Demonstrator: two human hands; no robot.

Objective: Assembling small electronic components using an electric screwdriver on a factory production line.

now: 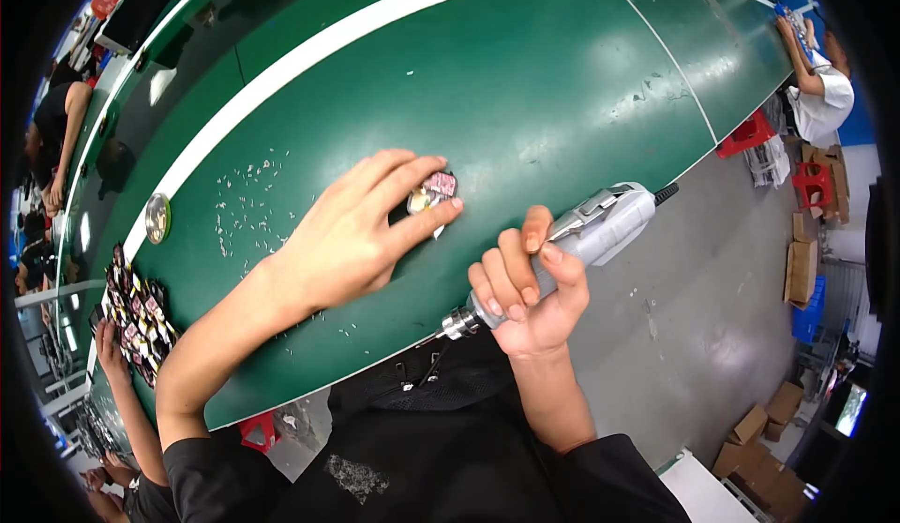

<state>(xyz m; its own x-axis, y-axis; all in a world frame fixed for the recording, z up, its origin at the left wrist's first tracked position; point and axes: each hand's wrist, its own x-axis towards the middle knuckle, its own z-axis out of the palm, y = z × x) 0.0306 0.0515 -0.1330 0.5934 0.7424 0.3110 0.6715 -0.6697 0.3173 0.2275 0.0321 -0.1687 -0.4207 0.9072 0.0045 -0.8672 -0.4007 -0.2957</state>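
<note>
My right hand [532,284] is wrapped round the grey body of a corded electric drill [609,218], off the table's near edge. Its metal chuck [459,322] and thin bit point down and left, close to that edge. On the green table [525,92] lies a small dark part [436,188] with a pink and white label. The fingers and thumb of my left hand [366,218] are closed on its sides. The palm hides part of it, so its full shape does not show.
Small white shavings [248,200] are scattered left of my left arm. A pile of similar dark parts [141,317] lies at the left, with another person's hand [110,350] at it. A round clear dish [157,218] stands near the white rail. A worker in white [820,101] is far right.
</note>
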